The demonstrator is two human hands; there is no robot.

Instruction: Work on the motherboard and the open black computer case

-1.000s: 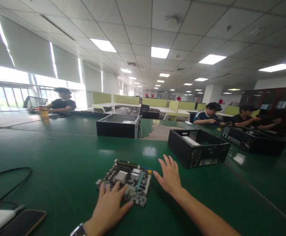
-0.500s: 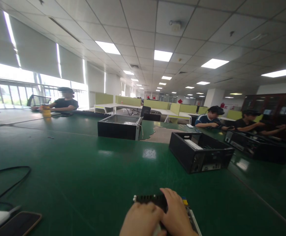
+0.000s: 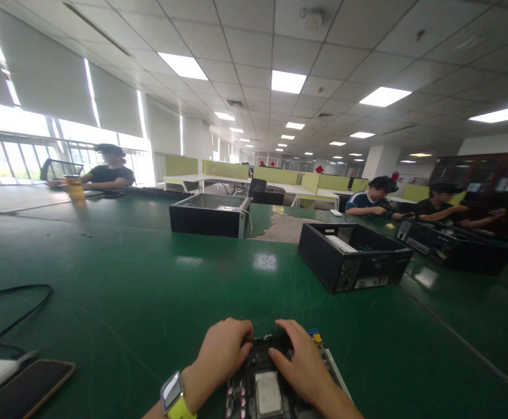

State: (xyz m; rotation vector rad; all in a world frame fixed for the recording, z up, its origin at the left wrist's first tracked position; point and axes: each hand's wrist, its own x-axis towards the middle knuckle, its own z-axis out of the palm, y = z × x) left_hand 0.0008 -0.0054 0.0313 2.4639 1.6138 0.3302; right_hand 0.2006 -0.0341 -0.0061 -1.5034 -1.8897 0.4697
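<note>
Left hand and right hand both curl over the far edge of the circuit board, near and central on the green tabletop; gripping edges only, off the chips, would seem safest.

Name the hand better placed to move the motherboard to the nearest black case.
Right, probably. Both hold the motherboard by its far edge, but the right hand sits on the side toward the case, ahead to the right; the left hand is farther.
</note>
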